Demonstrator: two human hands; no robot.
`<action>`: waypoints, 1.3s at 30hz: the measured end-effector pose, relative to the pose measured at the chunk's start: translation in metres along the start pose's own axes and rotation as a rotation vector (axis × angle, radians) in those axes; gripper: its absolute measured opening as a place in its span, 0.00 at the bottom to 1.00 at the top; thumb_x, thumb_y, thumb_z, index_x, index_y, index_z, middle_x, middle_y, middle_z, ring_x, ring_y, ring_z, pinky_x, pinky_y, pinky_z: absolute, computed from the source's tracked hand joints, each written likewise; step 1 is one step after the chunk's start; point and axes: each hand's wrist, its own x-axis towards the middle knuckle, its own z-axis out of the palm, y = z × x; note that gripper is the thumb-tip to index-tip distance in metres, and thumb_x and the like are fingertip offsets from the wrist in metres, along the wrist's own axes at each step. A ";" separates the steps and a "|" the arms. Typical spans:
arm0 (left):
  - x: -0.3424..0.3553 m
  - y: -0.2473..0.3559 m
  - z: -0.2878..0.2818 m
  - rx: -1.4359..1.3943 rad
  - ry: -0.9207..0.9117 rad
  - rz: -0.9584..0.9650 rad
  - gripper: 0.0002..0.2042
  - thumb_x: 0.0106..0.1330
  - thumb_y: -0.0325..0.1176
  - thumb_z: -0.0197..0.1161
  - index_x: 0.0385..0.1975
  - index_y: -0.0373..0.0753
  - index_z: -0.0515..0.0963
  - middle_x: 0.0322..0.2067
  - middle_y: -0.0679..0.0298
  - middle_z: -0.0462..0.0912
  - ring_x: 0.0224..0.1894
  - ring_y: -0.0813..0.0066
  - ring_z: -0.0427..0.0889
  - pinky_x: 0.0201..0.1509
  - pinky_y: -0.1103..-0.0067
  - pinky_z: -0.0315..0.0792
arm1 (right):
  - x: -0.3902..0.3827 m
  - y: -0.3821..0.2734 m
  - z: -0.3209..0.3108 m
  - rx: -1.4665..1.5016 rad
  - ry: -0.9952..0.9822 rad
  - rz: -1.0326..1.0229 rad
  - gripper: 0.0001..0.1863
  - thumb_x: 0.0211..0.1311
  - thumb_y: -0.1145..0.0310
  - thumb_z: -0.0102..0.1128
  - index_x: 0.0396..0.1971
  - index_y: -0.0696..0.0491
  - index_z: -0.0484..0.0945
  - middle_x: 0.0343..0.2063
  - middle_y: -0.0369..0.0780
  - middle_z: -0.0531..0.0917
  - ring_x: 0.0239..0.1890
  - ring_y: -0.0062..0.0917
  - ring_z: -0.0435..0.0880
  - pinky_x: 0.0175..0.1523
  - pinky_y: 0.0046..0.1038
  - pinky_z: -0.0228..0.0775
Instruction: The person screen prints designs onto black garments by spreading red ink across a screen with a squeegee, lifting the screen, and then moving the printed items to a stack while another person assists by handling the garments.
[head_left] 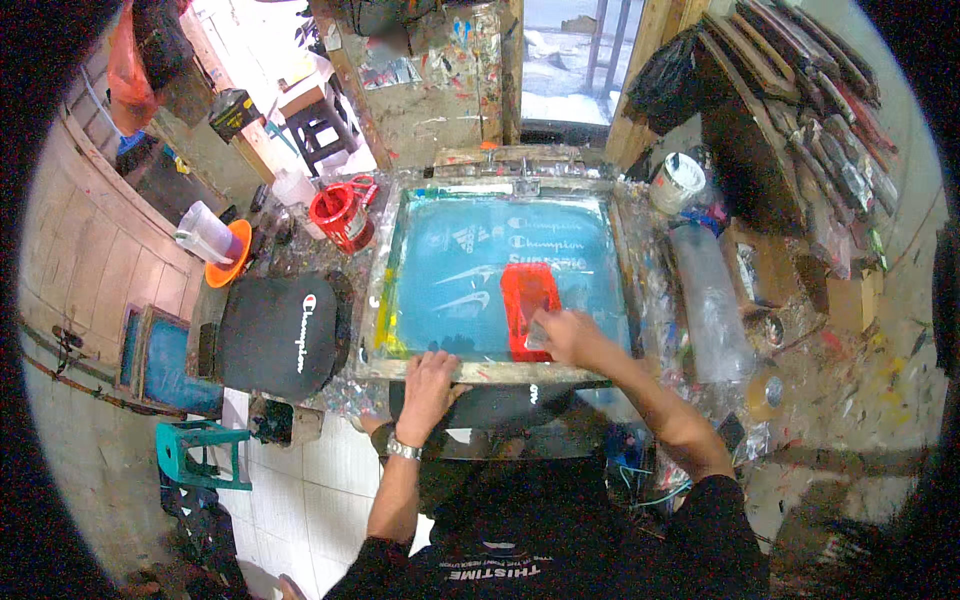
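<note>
A screen-printing frame with blue-green mesh lies on the workbench before me. Light stencil shapes and lettering show in the mesh. A band of red ink covers part of it, right of centre. In that ink, near the frame's front rail, my right hand is closed on a small squeegee; its edge is partly hidden. My left hand grips the front rail, fingers over the top. From under the frame pokes a black piece with white print. Another black printed piece lies to the left.
A red ink tub stands behind the frame's left side, near a plastic jug on an orange lid. A white bucket is at the back right, a tape roll at right. A green stool stands on the floor.
</note>
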 end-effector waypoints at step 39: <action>0.005 -0.004 0.009 -0.045 -0.045 0.008 0.23 0.51 0.45 0.75 0.45 0.39 0.81 0.37 0.61 0.79 0.46 0.60 0.77 0.52 0.64 0.67 | -0.038 -0.031 0.034 -0.192 0.123 -0.029 0.17 0.63 0.67 0.58 0.50 0.55 0.74 0.40 0.43 0.78 0.49 0.37 0.81 0.56 0.51 0.66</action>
